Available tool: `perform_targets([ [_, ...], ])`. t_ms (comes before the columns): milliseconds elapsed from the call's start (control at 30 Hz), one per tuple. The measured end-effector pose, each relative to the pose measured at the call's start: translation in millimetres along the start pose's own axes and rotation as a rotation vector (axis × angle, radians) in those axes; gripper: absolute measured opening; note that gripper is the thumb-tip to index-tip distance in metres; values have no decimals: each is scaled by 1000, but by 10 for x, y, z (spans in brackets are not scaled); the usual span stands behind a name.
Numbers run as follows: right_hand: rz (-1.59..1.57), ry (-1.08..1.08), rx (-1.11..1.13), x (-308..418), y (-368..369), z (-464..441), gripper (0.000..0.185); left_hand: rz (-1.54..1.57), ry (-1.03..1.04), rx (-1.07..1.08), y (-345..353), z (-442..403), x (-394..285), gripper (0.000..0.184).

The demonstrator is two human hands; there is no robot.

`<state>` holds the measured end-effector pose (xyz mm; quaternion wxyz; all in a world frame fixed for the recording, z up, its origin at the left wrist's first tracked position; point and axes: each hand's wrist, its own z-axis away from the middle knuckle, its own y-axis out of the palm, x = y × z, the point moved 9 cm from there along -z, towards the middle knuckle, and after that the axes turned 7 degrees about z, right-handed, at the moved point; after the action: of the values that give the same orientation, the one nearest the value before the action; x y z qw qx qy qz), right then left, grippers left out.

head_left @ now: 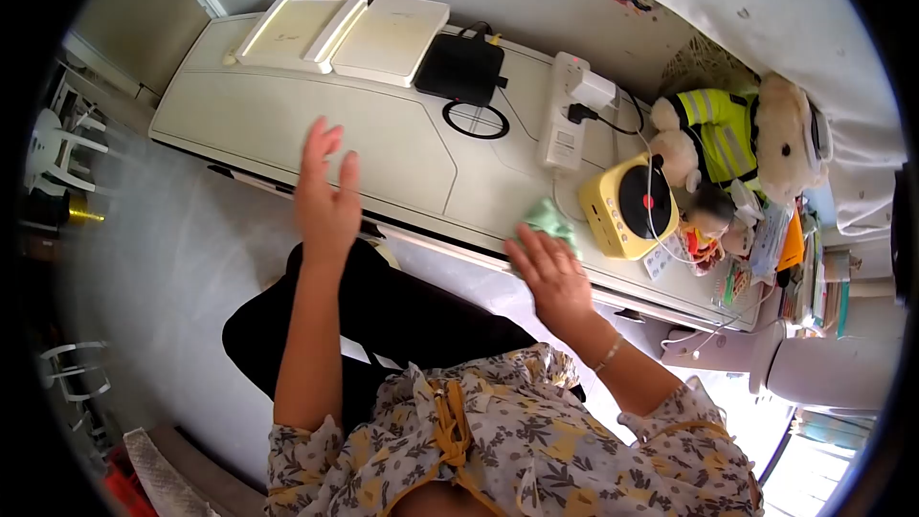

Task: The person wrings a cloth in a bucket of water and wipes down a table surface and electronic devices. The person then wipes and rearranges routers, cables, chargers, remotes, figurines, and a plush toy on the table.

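Observation:
My left hand (pixel 327 196) is raised above the front edge of a long white cabinet top (pixel 383 148), fingers apart and holding nothing. On the right, my right hand (pixel 555 278) has its fingers over a crumpled light green cloth (pixel 548 218), pressed to the cabinet top near its front edge. Part of the cloth is hidden under the fingers. Just right of the cloth stands a yellow box-shaped player (pixel 609 213) with a black disc on its side.
Along the back lie white router-like boxes (pixel 391 38), a black box (pixel 459 69), a black ring (pixel 476 120) and a power strip (pixel 563 120) with plugs and cables. A plush bear (pixel 728 139) in a yellow vest sits at right, near small toys and books (pixel 818 287).

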<state>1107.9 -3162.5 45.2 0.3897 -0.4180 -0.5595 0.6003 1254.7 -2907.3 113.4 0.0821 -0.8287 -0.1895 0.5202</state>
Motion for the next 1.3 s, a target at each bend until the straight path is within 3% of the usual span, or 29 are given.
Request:
perform_targets([
  [200, -38, 48, -186, -329, -81, 553, 66, -155, 149, 259, 614, 267, -165, 40],
  [267, -83, 81, -217, -328, -117, 483, 65, -143, 121, 246, 596, 305, -63, 39],
  [367, -239, 89, -114, -80, -206, -33, 62, -91, 4, 231, 562, 317, 75, 37],
  [433, -314, -10, -156, 182, -244, -538, 57, 25, -202, 192, 525, 323, 157, 37],
  [633, -327, -108, -345, 512, -310, -1489, 50, 93, -133, 214, 447, 351, 287, 39],
  [700, -337, -80, -314, 364, -301, -1362, 49, 43, -106, 231, 450, 339, 257, 39],
  [767, -169, 82, -275, 79, -264, -1118, 50, -98, -50, 262, 467, 354, 154, 39],
  [933, -204, 196, -117, -124, -257, -242, 52, -101, -66, 270, 543, 439, 187, 41],
  [1000, -170, 240, -77, -167, -188, 75, 56, -156, 118, 247, 545, 457, 30, 44],
  [1067, -97, 344, -7, -295, -124, 345, 62, -182, 149, 255, 558, 465, 25, 45],
  [1200, -32, 347, -67, -390, -288, 788, 55, -186, 172, 277, 558, 479, 9, 48],
  [1267, -379, 458, -104, -515, -291, 925, 46, -195, 172, 279, 560, 473, 8, 48],
  [1300, -732, 552, -13, -564, -247, 916, 39, -209, 169, 281, 554, 471, 20, 48],
])
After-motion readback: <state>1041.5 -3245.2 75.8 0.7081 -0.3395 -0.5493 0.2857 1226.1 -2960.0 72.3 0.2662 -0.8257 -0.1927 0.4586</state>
